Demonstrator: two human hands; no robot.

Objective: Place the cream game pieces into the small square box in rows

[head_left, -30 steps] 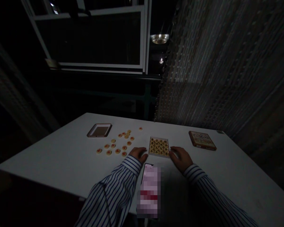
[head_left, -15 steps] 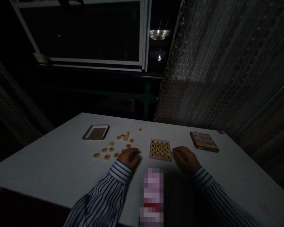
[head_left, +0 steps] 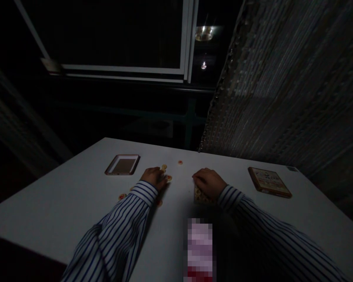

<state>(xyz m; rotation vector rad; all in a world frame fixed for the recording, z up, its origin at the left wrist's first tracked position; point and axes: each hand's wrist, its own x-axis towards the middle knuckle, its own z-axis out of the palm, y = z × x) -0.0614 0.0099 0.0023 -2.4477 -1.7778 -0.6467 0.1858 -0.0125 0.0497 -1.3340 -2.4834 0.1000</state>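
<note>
My left hand (head_left: 153, 178) reaches low over loose round Chinese chess pieces, fingers curved and thumb apart. It looks open, though the fingertips partly merge with the pieces. One red-marked piece (head_left: 169, 178) shows beside its thumb. A second piece (head_left: 122, 196) lies by my left sleeve, and another piece (head_left: 159, 203) lies to its right. Hovering over a small square tray of chess pieces (head_left: 200, 197), my right hand (head_left: 209, 183) covers most of it. Its fingers are loosely bent, with no piece visible in them; their undersides are hidden.
An open shallow box part (head_left: 108, 171) lies at the left of the white table (head_left: 85, 188). A printed flat box (head_left: 269, 181) lies at the right. One stray piece (head_left: 180, 162) sits near the far edge. A bead-string curtain (head_left: 253, 102) hangs behind.
My left hand has moved forward into the scattered pieces, and its sleeve now hides several. My right hand has moved left from beside the tray to over it. The view has shifted slightly.
</note>
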